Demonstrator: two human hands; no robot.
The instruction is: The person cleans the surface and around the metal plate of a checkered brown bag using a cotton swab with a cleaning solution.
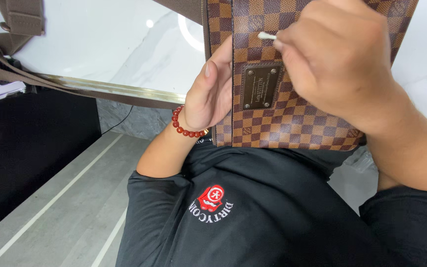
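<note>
A brown checkered bag [292, 118] stands upright against my chest, its lower edge resting on my black shirt. My left hand [211, 89], with a red bead bracelet [186, 129] on the wrist, grips the bag's left edge, thumb on the front. My right hand [339, 59] pinches a white cotton swab [267, 35], whose tip touches the bag's front just above a dark rectangular plate [260, 86] with corner rivets.
The bag's brown strap [50, 81] runs leftward over a white marble-look tabletop [100, 44] with a gold edge. A black cabinet [30, 143] stands at left. Grey floor with pale lines lies below.
</note>
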